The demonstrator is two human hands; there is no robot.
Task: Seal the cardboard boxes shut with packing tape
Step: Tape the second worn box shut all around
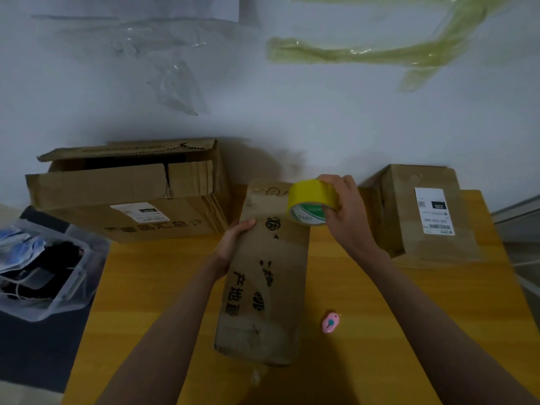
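Yellow tape roll (311, 203) sits gripped in the right hand (346, 211) over the long cardboard box (267, 276); the left hand (233, 244) apparently clasps its side.

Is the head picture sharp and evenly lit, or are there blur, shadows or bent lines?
Head view: dim and soft, print on the middle box blurred; a dark shadow on the wall behind it; table edges splay out from the wide lens; the tape roll in the right hand stays clear.
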